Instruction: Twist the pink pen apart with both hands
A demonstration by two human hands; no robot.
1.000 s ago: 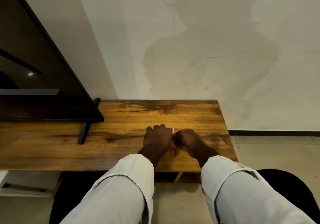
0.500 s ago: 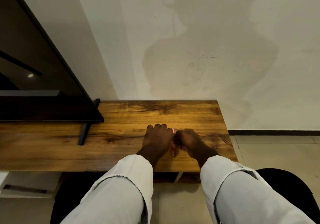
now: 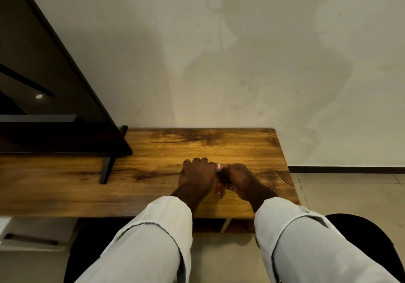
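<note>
Both hands rest close together on the right part of a wooden table (image 3: 252, 146). My left hand (image 3: 196, 176) lies knuckles up with its fingers curled under. My right hand (image 3: 237, 178) sits beside it, fingers curled. Between them runs a thin pink pen (image 3: 218, 189), its tip pointing toward the near edge and its far end showing pink above the knuckles. Both hands appear to hold the pen; the fingers hide the exact grip. White sleeves cover both forearms.
A large black screen (image 3: 43, 85) stands on the left of the table on a black foot (image 3: 107, 168). A stained white wall rises behind. The table's right edge drops to a tiled floor (image 3: 350, 190). A dark seat (image 3: 359, 234) shows below.
</note>
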